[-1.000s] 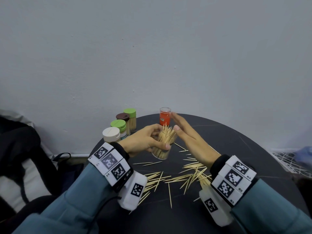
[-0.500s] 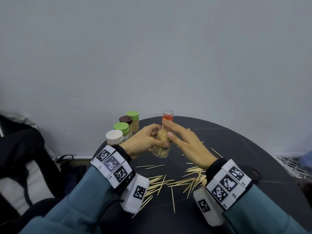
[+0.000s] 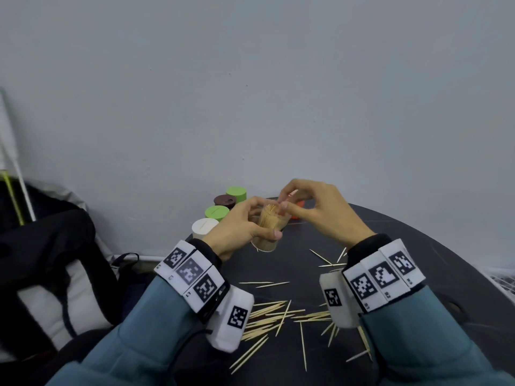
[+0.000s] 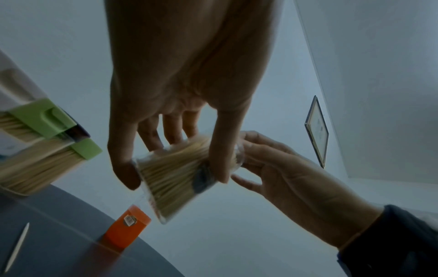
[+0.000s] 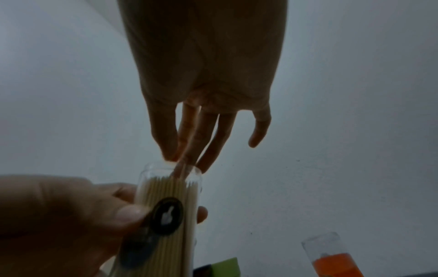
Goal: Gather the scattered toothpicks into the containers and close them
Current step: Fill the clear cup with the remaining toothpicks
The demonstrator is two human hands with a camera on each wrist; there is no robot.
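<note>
My left hand (image 3: 252, 228) grips a clear container (image 3: 269, 235) packed with toothpicks and holds it tilted above the black table (image 3: 390, 246). My right hand (image 3: 284, 206) is at the container's open mouth, thumb and fingertips pinched on the toothpick tips. The right wrist view shows those fingertips (image 5: 180, 155) reaching into the container (image 5: 170, 206), which carries a dark round sticker. In the left wrist view the container (image 4: 170, 178) lies between my thumb and fingers. Several loose toothpicks (image 3: 276, 313) lie scattered on the table under my wrists.
Closed containers stand at the table's back left: white lid (image 3: 204, 228), green lid (image 3: 216, 213), brown lid (image 3: 225, 201), green lid (image 3: 236, 194). An orange and clear container (image 4: 128, 230) stands behind my hands. A black backpack (image 3: 55, 260) sits left of the table.
The right hand went from a flat palm against the toothpick ends to pinching at the container's mouth. The left hand has raised the container, and the sticking-out toothpicks now sit lower inside.
</note>
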